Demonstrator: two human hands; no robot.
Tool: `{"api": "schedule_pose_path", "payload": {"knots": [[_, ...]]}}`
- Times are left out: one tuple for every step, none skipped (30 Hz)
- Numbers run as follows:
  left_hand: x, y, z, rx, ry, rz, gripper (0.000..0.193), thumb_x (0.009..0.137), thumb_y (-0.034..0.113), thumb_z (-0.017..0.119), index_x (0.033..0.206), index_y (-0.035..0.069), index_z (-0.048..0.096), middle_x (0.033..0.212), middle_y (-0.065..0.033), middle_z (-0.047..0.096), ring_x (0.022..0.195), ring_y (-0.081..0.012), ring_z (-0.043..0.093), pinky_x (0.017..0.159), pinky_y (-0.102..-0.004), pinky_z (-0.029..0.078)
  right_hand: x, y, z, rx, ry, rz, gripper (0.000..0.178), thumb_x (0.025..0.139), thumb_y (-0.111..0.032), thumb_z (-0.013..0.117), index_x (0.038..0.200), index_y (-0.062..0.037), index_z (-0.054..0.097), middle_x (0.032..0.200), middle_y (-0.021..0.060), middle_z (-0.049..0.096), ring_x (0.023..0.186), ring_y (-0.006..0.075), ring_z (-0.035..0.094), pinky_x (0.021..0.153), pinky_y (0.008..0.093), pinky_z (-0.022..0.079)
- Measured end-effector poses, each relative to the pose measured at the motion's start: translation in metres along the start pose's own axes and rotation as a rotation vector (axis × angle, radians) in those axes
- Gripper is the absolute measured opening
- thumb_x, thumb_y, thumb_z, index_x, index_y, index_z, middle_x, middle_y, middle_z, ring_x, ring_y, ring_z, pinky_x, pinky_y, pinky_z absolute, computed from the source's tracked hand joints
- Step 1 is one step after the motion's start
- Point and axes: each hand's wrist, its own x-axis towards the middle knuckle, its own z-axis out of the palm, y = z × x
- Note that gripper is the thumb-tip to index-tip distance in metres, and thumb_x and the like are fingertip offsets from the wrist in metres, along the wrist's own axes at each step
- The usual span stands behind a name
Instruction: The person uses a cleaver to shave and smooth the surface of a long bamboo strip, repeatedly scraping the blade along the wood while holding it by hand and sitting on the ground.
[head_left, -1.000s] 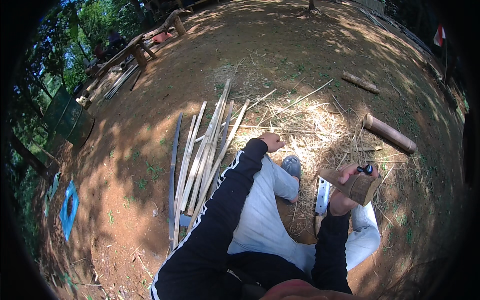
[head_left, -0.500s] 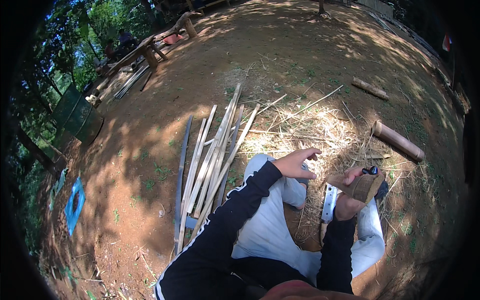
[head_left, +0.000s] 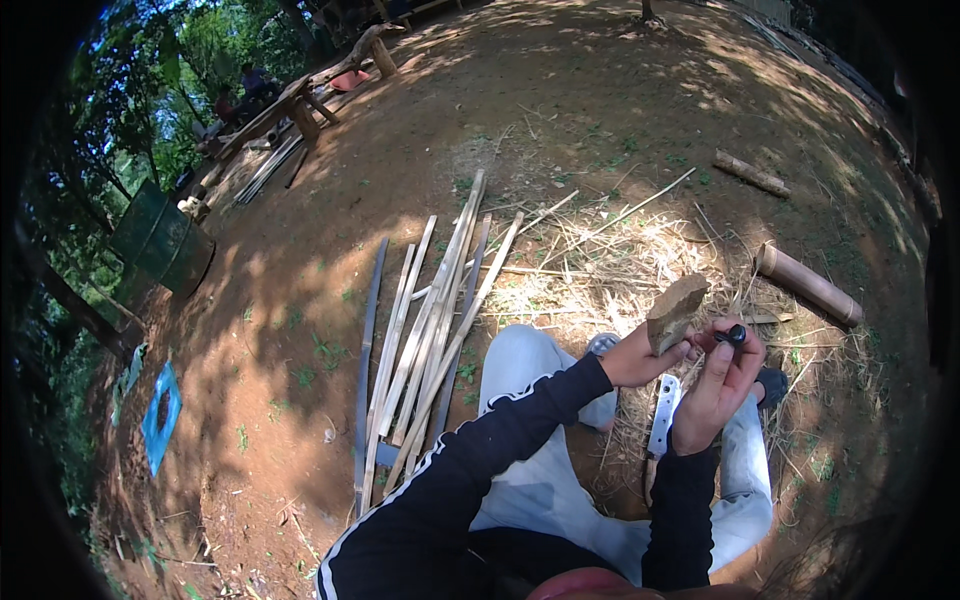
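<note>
My left hand (head_left: 637, 358) grips a flat, rough brown piece (head_left: 676, 308), either stone or stiff board; I cannot tell which. Its broad end points up and away from me. Close beside it, my right hand (head_left: 718, 388) has a small black cylindrical object (head_left: 736, 334) between thumb and fingers. The two hands nearly meet in front of my right knee. Below them lies a broad blade (head_left: 661, 412) with a row of holes, its wooden handle (head_left: 650, 478) toward me, partly beside my right sleeve.
Long split bamboo strips (head_left: 430, 320) lie to my left. Shavings (head_left: 640, 250) cover the ground ahead. A bamboo section (head_left: 808, 284) and a short log (head_left: 752, 174) rest at right. Farther left are a blue plastic piece (head_left: 158, 420), a green drum (head_left: 165, 240) and a wooden bench (head_left: 290, 100).
My left hand, empty before, has moved right and taken the brown piece from my right hand. The black object stays in my right hand, which has turned.
</note>
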Motion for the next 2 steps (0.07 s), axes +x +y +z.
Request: {"api": "schedule_pose_path", "payload": {"knots": [[0.0036, -0.0092, -0.0009, -0.109, -0.02, -0.028, 0.025, 0.093, 0.014, 0.055, 0.115, 0.003, 0.053, 0.093, -0.0086, 0.062, 0.089, -0.0188, 0.061, 0.081, -0.0325, 0.049, 0.0019, -0.004, -0.0068, -0.046, 0.001, -0.008, 0.028, 0.098, -0.025, 0.046, 0.113, -0.0026, 0.038, 0.107, 0.0125, 0.05, 0.091, 0.0159, 0.051, 0.088, 0.0341, 0.044], [0.0081, -0.0192, -0.0026, -0.218, -0.038, -0.056, 0.028, 0.094, 0.016, 0.054, 0.119, 0.004, 0.052, 0.095, -0.0082, 0.062, 0.091, -0.0175, 0.06, 0.082, -0.0327, 0.049, 0.0044, -0.0115, -0.0117, 0.065, -0.027, -0.048, 0.031, 0.098, -0.027, 0.048, 0.115, -0.0036, 0.038, 0.111, 0.0128, 0.049, 0.094, 0.0172, 0.052, 0.09, 0.0352, 0.044]]}}
